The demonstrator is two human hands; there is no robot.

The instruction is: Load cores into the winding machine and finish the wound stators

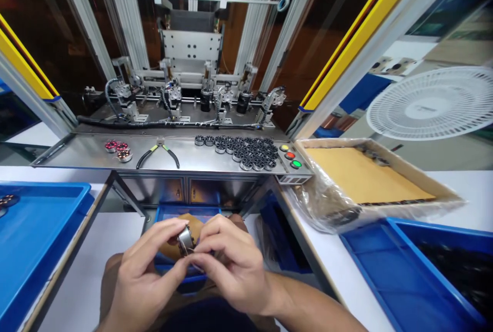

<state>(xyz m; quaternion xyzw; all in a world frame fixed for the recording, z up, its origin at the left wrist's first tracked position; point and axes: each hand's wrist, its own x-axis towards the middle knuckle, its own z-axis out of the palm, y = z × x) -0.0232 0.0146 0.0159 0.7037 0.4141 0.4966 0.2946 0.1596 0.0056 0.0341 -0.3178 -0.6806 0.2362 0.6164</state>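
Between thumb and fingers, my left hand (154,262) grips a motor stator (185,241), a short metal ring with its side turned up. My right hand (231,260) is closed in a pinch at the stator's right edge, on thin wire ends (189,251) that stick out there. The fingertips hide part of the wires. Beyond the hands, on the metal ledge, lie a few stators wound with red and copper wire (118,148) and pliers (158,154) with black and green handles, spread apart. A dense group of black stators (246,151) stands to their right.
A winding machine (188,90) rises behind the ledge. Yellow, red and green buttons (290,155) sit at its right end. Farther right are a plastic-lined carton (370,172), a blue bin (385,265) and a white fan (431,106). A blue tray (42,250) lies left; another blue bin (164,213) is below my hands.
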